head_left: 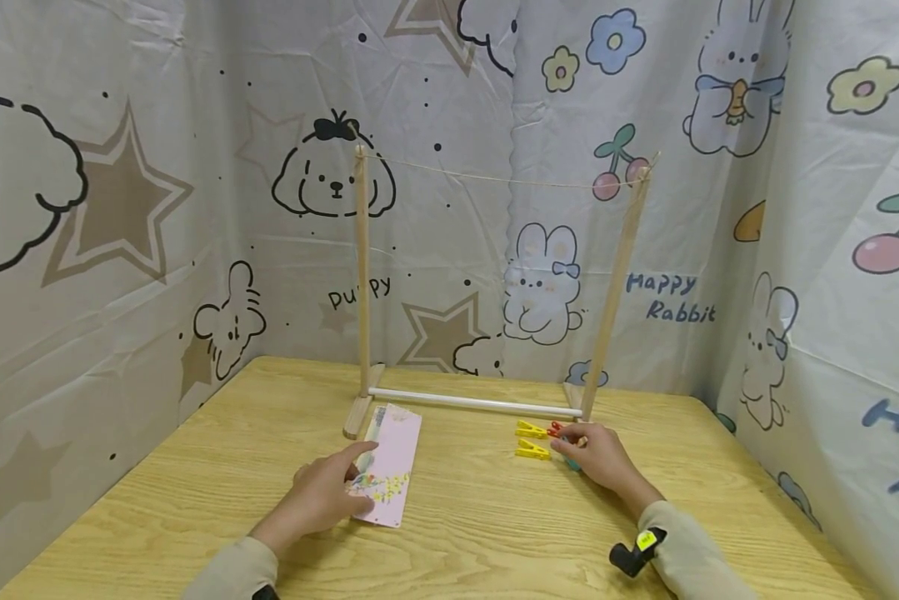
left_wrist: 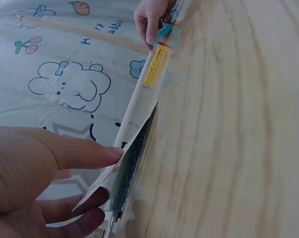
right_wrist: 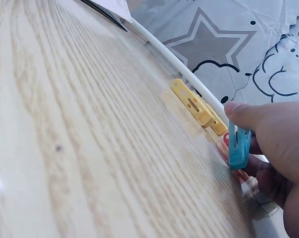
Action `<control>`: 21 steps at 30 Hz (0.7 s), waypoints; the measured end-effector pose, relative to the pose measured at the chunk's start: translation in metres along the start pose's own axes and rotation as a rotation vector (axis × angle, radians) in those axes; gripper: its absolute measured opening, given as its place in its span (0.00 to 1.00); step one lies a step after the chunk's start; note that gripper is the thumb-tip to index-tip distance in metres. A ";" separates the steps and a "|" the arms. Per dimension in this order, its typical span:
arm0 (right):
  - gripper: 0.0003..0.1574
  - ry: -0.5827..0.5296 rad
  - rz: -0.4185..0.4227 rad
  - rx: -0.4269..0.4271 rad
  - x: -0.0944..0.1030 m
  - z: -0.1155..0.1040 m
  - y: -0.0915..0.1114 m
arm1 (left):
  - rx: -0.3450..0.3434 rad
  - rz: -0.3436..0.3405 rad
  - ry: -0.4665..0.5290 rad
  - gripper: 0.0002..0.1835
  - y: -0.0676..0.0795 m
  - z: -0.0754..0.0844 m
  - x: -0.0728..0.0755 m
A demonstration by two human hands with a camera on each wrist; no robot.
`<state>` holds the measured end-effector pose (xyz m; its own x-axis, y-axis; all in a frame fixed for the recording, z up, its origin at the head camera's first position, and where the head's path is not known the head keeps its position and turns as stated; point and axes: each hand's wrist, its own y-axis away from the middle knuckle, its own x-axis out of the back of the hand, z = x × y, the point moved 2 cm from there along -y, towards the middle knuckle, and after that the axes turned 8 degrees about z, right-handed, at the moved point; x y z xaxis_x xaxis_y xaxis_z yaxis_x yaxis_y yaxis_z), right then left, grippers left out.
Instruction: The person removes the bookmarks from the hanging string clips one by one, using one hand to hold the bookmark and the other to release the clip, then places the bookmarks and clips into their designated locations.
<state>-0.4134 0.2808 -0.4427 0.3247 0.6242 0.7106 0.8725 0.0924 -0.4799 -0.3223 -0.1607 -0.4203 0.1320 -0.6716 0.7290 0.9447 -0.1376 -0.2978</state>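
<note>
On the left of the table lies a long pink card (head_left: 400, 442) with a floral print, overlapping a paler printed card (head_left: 372, 429). My left hand (head_left: 325, 492) pinches the pink card by its left edge; in the left wrist view that edge (left_wrist: 97, 186) bends up, with fingertips beneath it and a dark surface below. Over on the right, my right hand (head_left: 599, 454) holds a teal clothespin (right_wrist: 240, 148) between thumb and fingers. Two yellow clothespins (head_left: 531, 450) lie just left of that hand, and a red clothespin (head_left: 554, 428) shows at its fingertips.
Behind the cards and clothespins stands a wooden frame with a left post (head_left: 362, 275), a right post (head_left: 616, 292) and a white bar (head_left: 475, 402) low between them. A thin string (head_left: 494, 178) joins the post tops. Printed curtains (head_left: 456, 250) enclose the wooden table (head_left: 456, 517).
</note>
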 end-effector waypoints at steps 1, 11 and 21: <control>0.15 0.001 0.003 0.003 0.000 0.000 0.000 | -0.001 -0.003 -0.002 0.45 0.000 0.000 0.000; 0.14 0.018 0.018 0.034 -0.002 -0.001 0.001 | 0.027 -0.035 -0.026 0.44 0.000 -0.001 0.001; 0.11 0.053 0.035 0.030 -0.002 -0.004 0.002 | 0.008 -0.037 -0.039 0.41 0.001 -0.002 0.000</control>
<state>-0.4106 0.2766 -0.4435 0.3746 0.5859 0.7186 0.8489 0.0950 -0.5200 -0.3219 -0.1623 -0.4224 0.1086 -0.6376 0.7627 0.9514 -0.1556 -0.2656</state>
